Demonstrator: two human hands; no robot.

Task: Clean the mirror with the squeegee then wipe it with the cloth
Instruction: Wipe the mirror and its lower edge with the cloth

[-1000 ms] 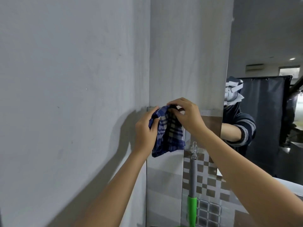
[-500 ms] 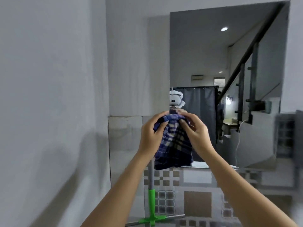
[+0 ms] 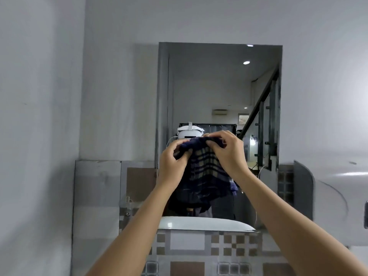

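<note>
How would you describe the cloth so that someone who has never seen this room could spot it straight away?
Find the tall rectangular mirror on the grey wall, above the checkered tiles. In front of its lower half, the left hand and right hand pinch the top edge of a hanging cloth. It is the only soft, patterned thing there: dark blue plaid with pale stripes.

Tall rectangular wall mirror, mounted on a pale grey plastered wall above a band of brown-and-grey checkered tiles. In front of the mirror's lower half, a dark blue plaid cloth hangs bunched, pinched along its top edge by the left hand and the right hand, both held close together. Reflected in the mirror: a white headset, a black stair railing, a ceiling spotlight.
</note>
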